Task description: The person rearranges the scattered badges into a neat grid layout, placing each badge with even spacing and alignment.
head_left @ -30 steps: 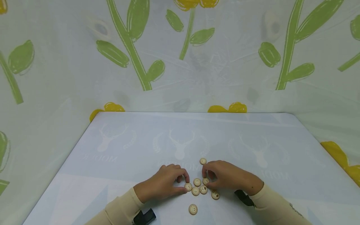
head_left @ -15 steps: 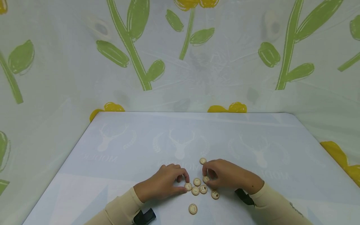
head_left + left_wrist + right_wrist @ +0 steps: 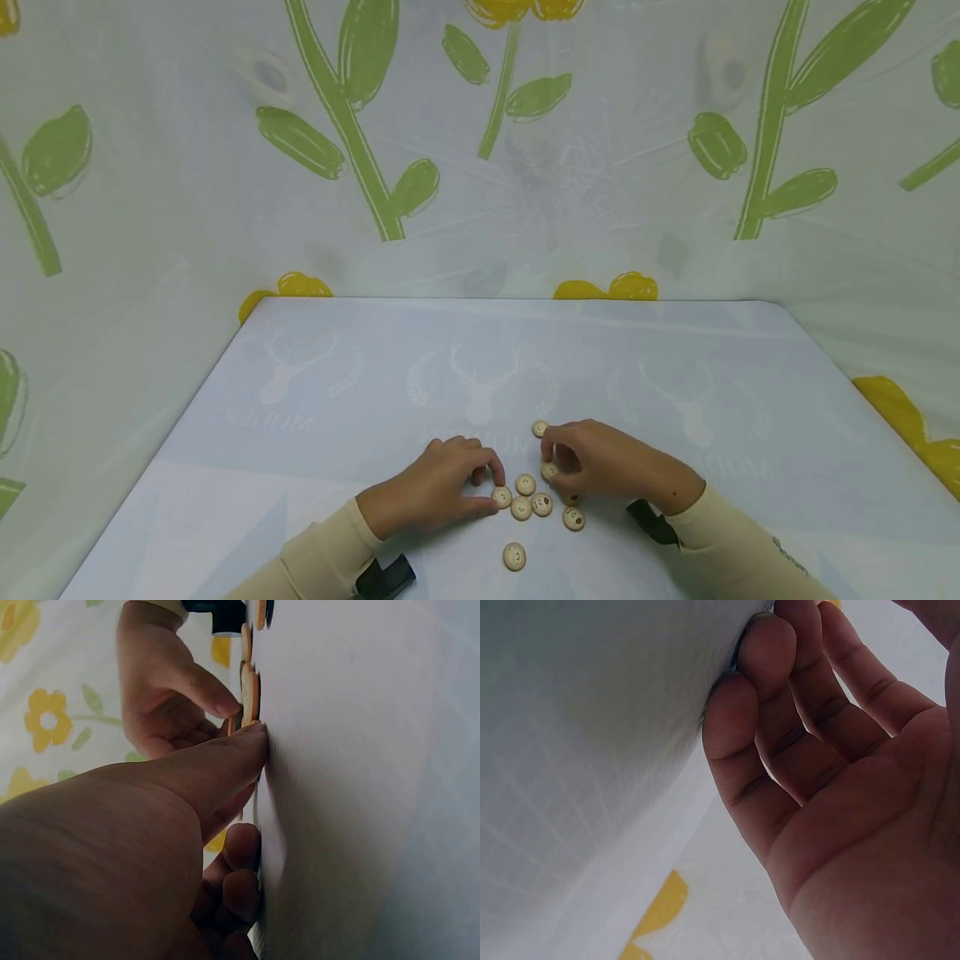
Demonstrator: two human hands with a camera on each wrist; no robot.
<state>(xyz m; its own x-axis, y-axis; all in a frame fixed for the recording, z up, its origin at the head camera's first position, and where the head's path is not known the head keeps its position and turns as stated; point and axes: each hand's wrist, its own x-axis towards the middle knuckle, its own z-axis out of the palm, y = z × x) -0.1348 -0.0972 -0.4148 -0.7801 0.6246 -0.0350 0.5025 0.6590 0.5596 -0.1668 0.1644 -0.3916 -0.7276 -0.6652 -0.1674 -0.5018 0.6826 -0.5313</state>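
Several small round wooden discs with dark markings lie on the table. My left hand [image 3: 438,487] holds the leftmost wooden disc [image 3: 502,497] between thumb and forefinger, at the left side of a small cluster. To the right of that cluster, my right hand [image 3: 600,460] pinches another wooden disc [image 3: 549,471] by its edge. Beside the left hand's disc are an upper disc [image 3: 525,484], a lower disc [image 3: 521,508] and a dark-spotted disc [image 3: 542,504]. In the left wrist view, the left thumb [image 3: 232,750] lies low along the tabletop; the right wrist view hides the right hand's disc.
One disc [image 3: 540,428] lies beyond the right fingertips. Another disc [image 3: 573,518] sits below the right hand, near one partly covered by it. A lone disc [image 3: 513,557] is nearest the front. The pale table [image 3: 480,325] meets a flower-patterned curtain [image 3: 600,192] behind.
My right hand has slid slightly away from the person with its disc, separating it from the cluster and baring part of a disc underneath. The left hand stays put.
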